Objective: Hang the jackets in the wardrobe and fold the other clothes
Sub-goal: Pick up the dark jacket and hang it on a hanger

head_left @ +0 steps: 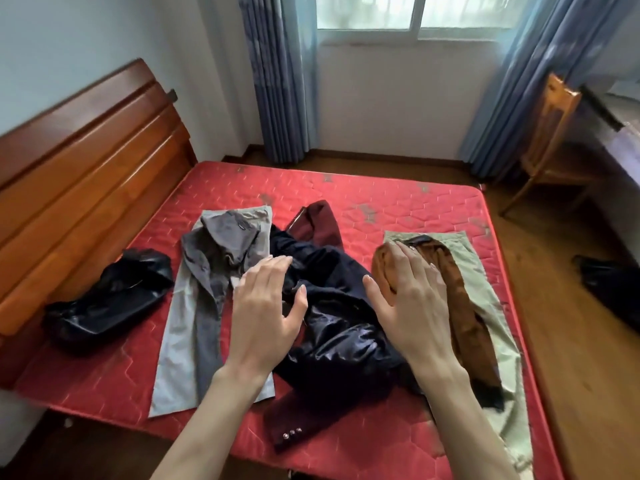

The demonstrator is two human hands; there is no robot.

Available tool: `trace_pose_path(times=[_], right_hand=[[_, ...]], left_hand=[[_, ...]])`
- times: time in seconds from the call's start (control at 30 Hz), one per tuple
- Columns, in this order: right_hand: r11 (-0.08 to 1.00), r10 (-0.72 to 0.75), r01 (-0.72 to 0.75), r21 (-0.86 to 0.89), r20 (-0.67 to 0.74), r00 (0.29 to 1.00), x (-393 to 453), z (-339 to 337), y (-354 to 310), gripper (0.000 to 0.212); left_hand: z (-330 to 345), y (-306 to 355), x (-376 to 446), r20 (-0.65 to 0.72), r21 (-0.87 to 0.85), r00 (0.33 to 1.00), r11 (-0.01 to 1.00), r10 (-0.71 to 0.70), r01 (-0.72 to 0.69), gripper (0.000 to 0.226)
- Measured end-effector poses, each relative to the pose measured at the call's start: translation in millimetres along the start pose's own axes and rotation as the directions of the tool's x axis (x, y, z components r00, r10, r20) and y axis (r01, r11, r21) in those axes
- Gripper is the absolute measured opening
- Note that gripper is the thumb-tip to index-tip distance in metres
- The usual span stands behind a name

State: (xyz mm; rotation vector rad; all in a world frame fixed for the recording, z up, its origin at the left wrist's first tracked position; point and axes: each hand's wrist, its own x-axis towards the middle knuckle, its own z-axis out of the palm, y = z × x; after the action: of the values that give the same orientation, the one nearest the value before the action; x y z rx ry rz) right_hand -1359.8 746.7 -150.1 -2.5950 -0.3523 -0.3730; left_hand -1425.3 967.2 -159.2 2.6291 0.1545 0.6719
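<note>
Head view: crumpled navy jacket [332, 306], shiny lining exposed, over maroon jacket [322, 220]; both hands [266, 317] [412, 292] spread flat, empty.

Clothes spread on red mattress [398, 202]. Black shiny jacket [110, 299] crumpled at left, near headboard side. Grey jacket [221, 244] bunched on top of light grey trousers [180, 348], which lie flat and lengthwise. Centre: navy jacket [339, 327], rumpled with satin lining showing, lying over maroon jacket [322, 220] whose buttoned cuff sticks out at the near edge. Right: brown garment [464, 320] draped along pale green trousers [502, 341], laid flat.
</note>
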Motion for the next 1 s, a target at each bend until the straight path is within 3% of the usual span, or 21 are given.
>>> trace_pose_path(times=[0.47,1.0], right_hand=[[0.994,0.087,-0.085,-0.064,0.017,0.996,63.3,87.0,5.0,0.066],[0.964,0.255,-0.243,-0.106,0.126,0.959,8.0,227.1,150.2,0.058]], left_hand=[[71.3,-81.1,89.4,0.108,-0.045,0.993,0.998,0.057,-0.053,0.051],[269.9,-136.5,35.5,0.332,-0.133,0.943,0.991,0.039,0.006,0.048]])
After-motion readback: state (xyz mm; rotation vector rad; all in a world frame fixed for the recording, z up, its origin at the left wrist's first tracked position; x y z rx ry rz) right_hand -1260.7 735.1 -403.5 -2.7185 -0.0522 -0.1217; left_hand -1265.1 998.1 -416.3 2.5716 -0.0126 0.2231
